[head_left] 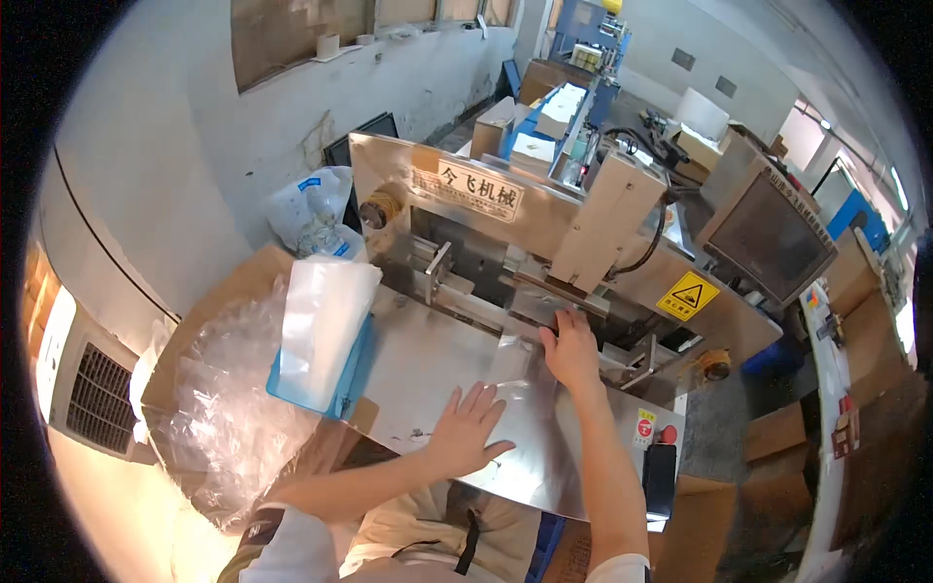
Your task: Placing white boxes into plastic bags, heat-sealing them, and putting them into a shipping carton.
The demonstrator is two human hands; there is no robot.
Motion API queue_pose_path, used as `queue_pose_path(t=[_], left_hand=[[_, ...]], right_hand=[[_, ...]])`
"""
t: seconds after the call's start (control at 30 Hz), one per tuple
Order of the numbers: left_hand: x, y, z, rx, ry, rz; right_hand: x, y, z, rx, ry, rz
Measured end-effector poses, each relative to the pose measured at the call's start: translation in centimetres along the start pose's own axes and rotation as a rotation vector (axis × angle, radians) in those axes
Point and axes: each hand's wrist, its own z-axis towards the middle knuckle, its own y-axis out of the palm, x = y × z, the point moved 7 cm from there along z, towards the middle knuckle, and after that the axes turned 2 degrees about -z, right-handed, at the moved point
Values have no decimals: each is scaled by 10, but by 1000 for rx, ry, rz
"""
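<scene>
Steel gleams across a table (418,340) where a person's left hand (462,434), open with fingers spread, is over the near part; contact cannot be told. The right hand (573,352) reaches the machine (389,160), its grip unclear, a clear film (507,360) lying flat just to its left. The machine bears a pale, dark-lettered nameplate (478,190) and a yellow warning sign (688,294). Steel stretches left to a blue tray (289,385); a phone (661,481) sits along the right edge.
</scene>
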Motion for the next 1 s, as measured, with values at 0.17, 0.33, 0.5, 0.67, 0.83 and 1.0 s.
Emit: queue_pose_path(t=[0.17, 0.33, 0.5, 0.67, 0.83, 1.0], left_hand=[[-2, -7, -13, 82, -46, -16], [-3, -2, -18, 83, -5, 7], [-6, -2, -19, 65, -36, 12], [-6, -8, -19, 96, -40, 10], [-1, -8, -19, 108, -13, 49], [0, -16, -20, 201, -44, -20]], right_hand=[[-2, 6, 2, 81, -45, -102], [-7, 11, -2, 40, -33, -114], [-10, 11, 4, -9, 20, -184], [-13, 4, 16, -32, 32, -286], [-5, -6, 21, -30, 48, -324], [-10, -25, -3, 32, 5, -23]])
